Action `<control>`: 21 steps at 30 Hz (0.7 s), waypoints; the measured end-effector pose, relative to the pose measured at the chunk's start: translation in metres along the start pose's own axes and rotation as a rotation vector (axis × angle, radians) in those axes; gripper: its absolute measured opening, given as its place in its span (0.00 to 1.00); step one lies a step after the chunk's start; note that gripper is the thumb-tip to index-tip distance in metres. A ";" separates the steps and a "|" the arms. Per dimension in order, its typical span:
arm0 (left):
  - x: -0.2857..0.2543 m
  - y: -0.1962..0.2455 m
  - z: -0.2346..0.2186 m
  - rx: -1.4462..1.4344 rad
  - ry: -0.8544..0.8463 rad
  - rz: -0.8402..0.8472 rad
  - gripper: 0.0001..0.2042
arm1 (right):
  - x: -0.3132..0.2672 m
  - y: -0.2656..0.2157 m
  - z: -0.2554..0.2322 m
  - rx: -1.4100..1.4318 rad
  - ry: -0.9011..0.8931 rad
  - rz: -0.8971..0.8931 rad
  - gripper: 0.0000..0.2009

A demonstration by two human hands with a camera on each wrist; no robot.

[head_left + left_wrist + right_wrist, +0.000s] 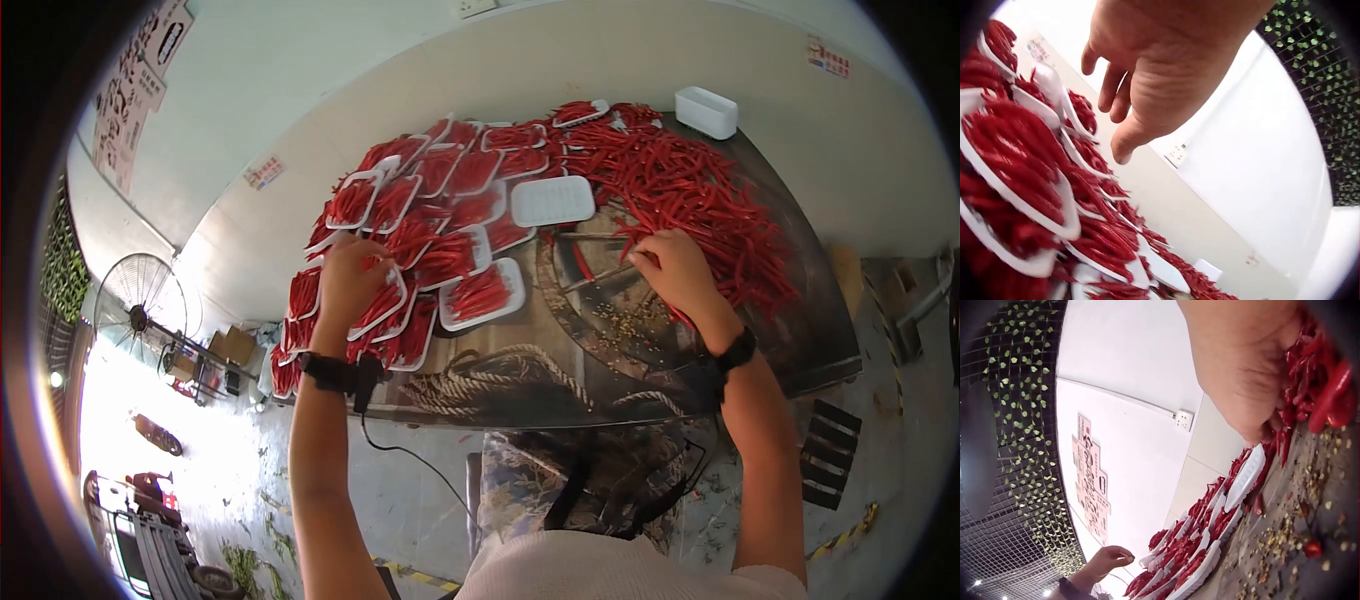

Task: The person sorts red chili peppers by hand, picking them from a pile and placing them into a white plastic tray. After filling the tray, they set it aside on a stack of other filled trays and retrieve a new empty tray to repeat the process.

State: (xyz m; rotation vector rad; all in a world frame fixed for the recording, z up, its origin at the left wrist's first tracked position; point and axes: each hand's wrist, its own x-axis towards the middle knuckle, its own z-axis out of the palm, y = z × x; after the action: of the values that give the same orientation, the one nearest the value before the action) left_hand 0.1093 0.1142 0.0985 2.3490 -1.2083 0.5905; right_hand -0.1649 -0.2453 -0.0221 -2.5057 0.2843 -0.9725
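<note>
My left hand hovers over the foam trays at the left, its fingers relaxed and holding nothing. In the left wrist view, the thumb hangs apart from the other fingers. Below and around it, white foam trays filled with red chili peppers overlap in stacked rows. My right hand is at the near-left edge of a big heap of loose red chili peppers, fingers bent down at the peppers. Whether it grips one I cannot tell. An unfilled white foam tray lies between the hands, beyond them.
A stack of white trays stands at the table's back right. Loose seeds and a single chili pepper lie on the patterned tabletop. A wall runs behind the table. A standing fan is off to the left.
</note>
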 end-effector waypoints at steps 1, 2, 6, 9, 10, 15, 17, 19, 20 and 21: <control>0.004 0.020 0.011 0.017 -0.021 0.073 0.07 | 0.000 0.000 0.001 0.004 0.004 -0.008 0.09; 0.007 0.040 0.024 -0.026 -0.067 0.110 0.08 | 0.000 -0.001 0.000 -0.001 -0.004 0.010 0.09; 0.029 0.095 0.087 -0.082 -0.186 0.227 0.09 | 0.001 0.000 -0.002 -0.012 0.042 0.012 0.09; 0.048 0.123 0.127 0.016 -0.154 0.327 0.10 | 0.002 0.001 -0.003 -0.018 0.092 -0.042 0.08; 0.054 0.127 0.141 0.070 -0.146 0.295 0.11 | 0.001 0.002 -0.001 -0.006 0.079 -0.036 0.08; 0.076 0.123 0.189 0.187 -0.169 0.187 0.12 | -0.001 0.001 0.004 -0.005 0.059 -0.051 0.08; 0.083 0.115 0.198 0.193 -0.172 0.207 0.10 | -0.001 0.000 0.000 -0.019 0.043 -0.029 0.08; 0.084 0.112 0.198 0.209 -0.144 0.234 0.08 | -0.002 0.000 0.000 -0.054 0.073 -0.049 0.07; 0.085 0.113 0.194 0.216 -0.056 0.282 0.07 | -0.003 0.000 0.001 -0.048 0.070 -0.038 0.07; 0.085 0.117 0.183 0.217 -0.066 0.282 0.07 | -0.002 0.001 0.002 -0.047 0.073 -0.038 0.07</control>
State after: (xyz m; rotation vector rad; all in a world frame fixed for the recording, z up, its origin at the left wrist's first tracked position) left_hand 0.0883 -0.1034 0.0166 2.4053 -1.5940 0.7768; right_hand -0.1648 -0.2446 -0.0249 -2.5297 0.2863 -1.0858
